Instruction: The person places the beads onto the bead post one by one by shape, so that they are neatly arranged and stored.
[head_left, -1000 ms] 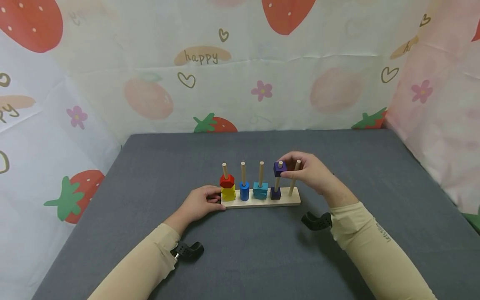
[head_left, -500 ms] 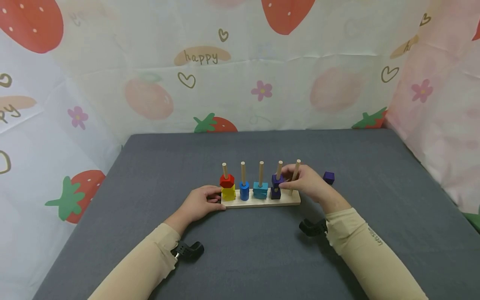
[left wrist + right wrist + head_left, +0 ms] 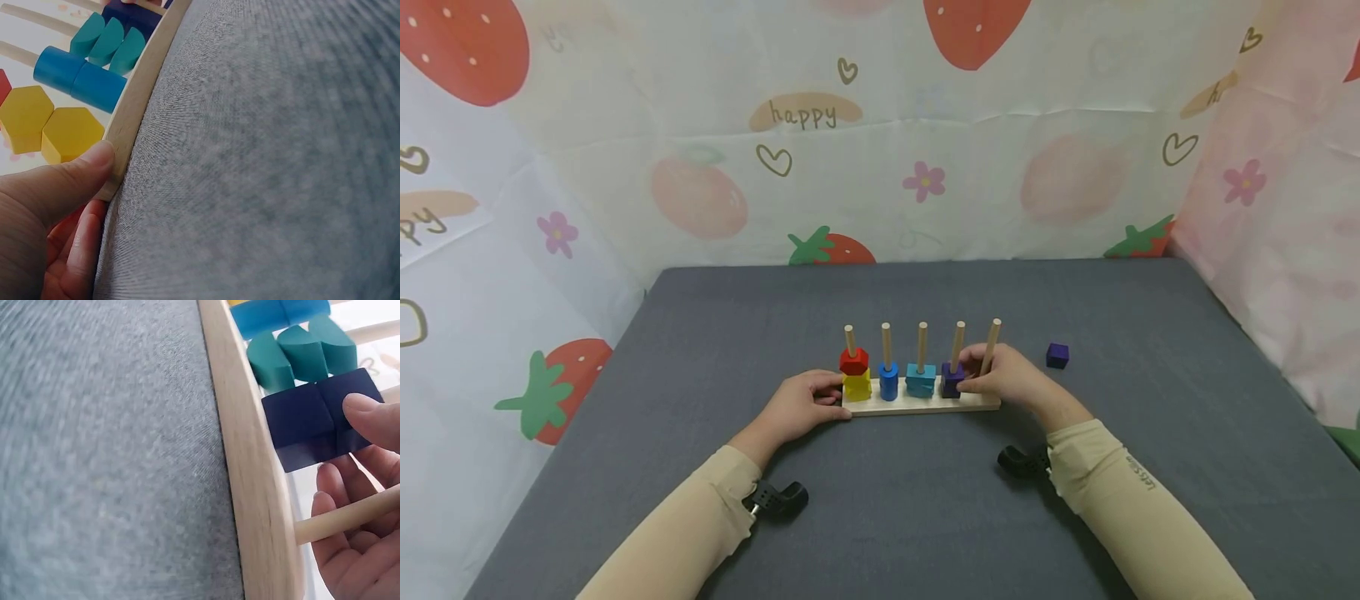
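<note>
A wooden peg base point(image 3: 981, 403) with several upright pegs stands on the table. My left hand point(image 3: 797, 406) grips its left end, thumb point(image 3: 94, 159) on the front edge. My right hand point(image 3: 1007, 379) pinches the upper purple square block point(image 3: 340, 394) on one peg; it sits flush on a lower purple block point(image 3: 300, 415). Curled fingers lie behind the bare rightmost peg point(image 3: 350, 515). Further left come teal blocks point(image 3: 921, 381) with curved sides, blue cylinders point(image 3: 78, 78), and yellow hexagonal blocks point(image 3: 72, 131) under a red block point(image 3: 853, 362).
A loose purple block point(image 3: 1057, 356) lies on the grey tablecloth point(image 3: 880, 517), behind and right of the base. Curtains printed with strawberries point(image 3: 842, 248) hang at the back and both sides of the table.
My right hand has slid a purple block down its peg onto the lower one. The loose purple block, hidden at first, has come into view. My left hand has stayed put.
</note>
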Tool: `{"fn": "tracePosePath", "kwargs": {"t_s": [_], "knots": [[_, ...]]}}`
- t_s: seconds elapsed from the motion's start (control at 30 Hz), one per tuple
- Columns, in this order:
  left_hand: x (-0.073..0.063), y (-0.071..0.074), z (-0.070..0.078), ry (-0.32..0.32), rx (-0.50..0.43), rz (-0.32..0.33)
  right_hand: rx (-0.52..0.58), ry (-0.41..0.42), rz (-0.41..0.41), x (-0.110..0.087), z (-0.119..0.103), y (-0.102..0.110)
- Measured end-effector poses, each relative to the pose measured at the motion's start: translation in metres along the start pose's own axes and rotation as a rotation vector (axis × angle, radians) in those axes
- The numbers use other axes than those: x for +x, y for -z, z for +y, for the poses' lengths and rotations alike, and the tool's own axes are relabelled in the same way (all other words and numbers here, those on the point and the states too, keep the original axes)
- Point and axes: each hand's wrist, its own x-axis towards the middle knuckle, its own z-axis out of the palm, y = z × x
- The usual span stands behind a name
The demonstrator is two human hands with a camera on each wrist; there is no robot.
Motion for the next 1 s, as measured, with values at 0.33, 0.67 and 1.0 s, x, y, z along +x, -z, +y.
{"fn": "tracePosePath", "kwargs": {"t_s": [0.33,0.67,1.0], "knots": [[0.001,0.000,0.000,-0.007,0.009,0.000,-0.007,0.011,-0.011,-0.009,0.003,0.025],[0.000,0.001,0.000,-0.005,0.004,-0.011,-0.057,0.010,0.049,-0.022,0.014,0.068],[0.001,0.001,0.000,-0.002,0.009,-0.008,-0.112,-0.037,0.119,-0.031,0.043,0.094]]}}
